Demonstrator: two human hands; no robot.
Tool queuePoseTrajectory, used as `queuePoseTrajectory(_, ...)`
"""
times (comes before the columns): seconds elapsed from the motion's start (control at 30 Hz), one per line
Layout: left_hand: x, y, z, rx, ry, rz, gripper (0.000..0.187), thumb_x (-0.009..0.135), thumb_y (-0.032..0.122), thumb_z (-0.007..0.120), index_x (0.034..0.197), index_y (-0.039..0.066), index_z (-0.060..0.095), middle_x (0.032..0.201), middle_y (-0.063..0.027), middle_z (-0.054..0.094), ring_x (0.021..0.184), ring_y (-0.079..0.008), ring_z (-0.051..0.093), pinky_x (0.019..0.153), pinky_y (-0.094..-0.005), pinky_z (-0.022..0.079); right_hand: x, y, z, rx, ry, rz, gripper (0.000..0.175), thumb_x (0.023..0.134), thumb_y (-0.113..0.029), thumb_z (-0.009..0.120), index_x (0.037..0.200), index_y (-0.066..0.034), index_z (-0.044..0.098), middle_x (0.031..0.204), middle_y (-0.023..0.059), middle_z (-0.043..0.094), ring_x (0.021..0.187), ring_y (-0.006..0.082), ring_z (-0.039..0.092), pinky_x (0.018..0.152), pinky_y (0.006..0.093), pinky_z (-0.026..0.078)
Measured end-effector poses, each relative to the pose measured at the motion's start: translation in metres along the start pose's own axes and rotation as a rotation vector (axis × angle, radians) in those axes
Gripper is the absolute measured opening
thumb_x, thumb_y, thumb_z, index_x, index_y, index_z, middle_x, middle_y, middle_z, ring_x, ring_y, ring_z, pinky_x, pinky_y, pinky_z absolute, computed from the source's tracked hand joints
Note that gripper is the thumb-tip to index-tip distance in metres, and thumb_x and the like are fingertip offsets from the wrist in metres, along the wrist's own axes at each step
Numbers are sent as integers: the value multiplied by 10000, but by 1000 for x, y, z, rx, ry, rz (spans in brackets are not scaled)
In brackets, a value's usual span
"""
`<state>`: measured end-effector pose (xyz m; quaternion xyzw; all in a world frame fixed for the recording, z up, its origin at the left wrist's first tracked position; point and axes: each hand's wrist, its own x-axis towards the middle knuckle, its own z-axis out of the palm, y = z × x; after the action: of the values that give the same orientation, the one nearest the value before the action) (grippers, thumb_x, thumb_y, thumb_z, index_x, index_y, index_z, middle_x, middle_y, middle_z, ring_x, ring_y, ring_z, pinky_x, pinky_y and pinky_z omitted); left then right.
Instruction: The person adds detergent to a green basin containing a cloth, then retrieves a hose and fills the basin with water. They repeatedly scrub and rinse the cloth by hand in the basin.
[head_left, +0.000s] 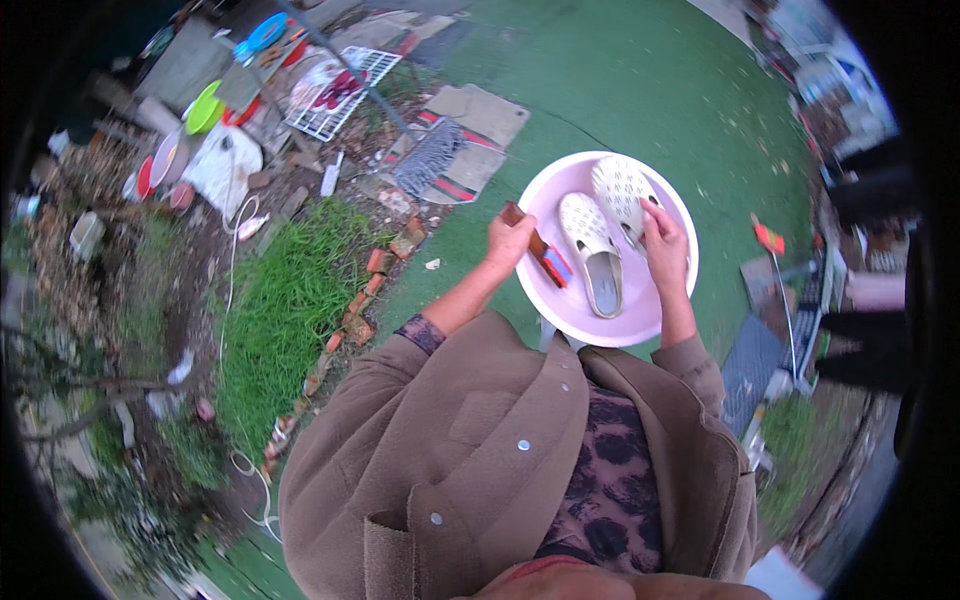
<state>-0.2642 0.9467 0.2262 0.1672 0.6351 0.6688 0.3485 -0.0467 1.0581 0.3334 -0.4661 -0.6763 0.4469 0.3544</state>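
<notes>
A round pink plastic basin (534, 300) with a pale rim stands before me. In my left hand (511, 238), at the basin's left rim, is the handle of a scrubbing brush (551, 259) with red and blue bristles, which reach down inside the basin. A white perforated clog (591, 232) lies in the middle, its opening towards me. The second white clog (619, 187) lies farther back and to the right, reaching up to the rim. My right hand (664, 238) is over this clog's heel end, fingers bent against its side; they partly hide it.
A low row of bricks (380, 261) edges the grass at left. A grey mop head (431, 157) lies on a striped mat (487, 124). Beyond stands a white wire rack (319, 124) with cloth on it. A long-handled tool with an orange head (769, 238) is at right.
</notes>
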Motion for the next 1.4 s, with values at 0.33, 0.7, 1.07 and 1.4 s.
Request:
queuePoseTrajectory(0.33, 97, -12, 47, 65, 395, -67, 222, 804, 191, 649, 806, -29, 614, 777, -74, 666, 742, -150, 620, 709, -331, 495, 176, -13, 56, 313, -474, 280, 300, 941, -132, 527, 1201, -10, 613, 1029, 68, 662, 854, 106, 631, 737, 251, 528)
queuePoseTrajectory(0.7, 253, 4, 24, -45, 602, 8, 202, 834, 151, 656, 898, -41, 656, 813, -97, 699, 753, -135, 643, 699, -323, 510, 304, -14, 195, 549, -686, 669, 362, 947, -90, 470, 1278, 57, 490, 1189, 172, 581, 1032, 243, 623, 894, 381, 527)
queuePoseTrajectory(1.07, 355, 27, -25, -155, 773, 21, 141, 861, 106, 643, 874, -33, 659, 813, -24, 675, 718, -101, 625, 668, -289, 497, 382, -17, 307, 535, -847, 970, 380, 962, -154, 494, 1286, -9, 359, 1202, 238, 525, 1058, 323, 597, 878, 405, 529)
queuePoseTrajectory(1.4, 412, 2, 1, -178, 937, -104, 173, 855, 128, 645, 853, -44, 639, 742, -22, 640, 668, -91, 562, 618, -288, 473, 482, 37, 400, 639, -901, 1473, 377, 973, -195, 492, 1307, -27, 446, 1284, 146, 551, 1156, 279, 560, 990, 424, 467)
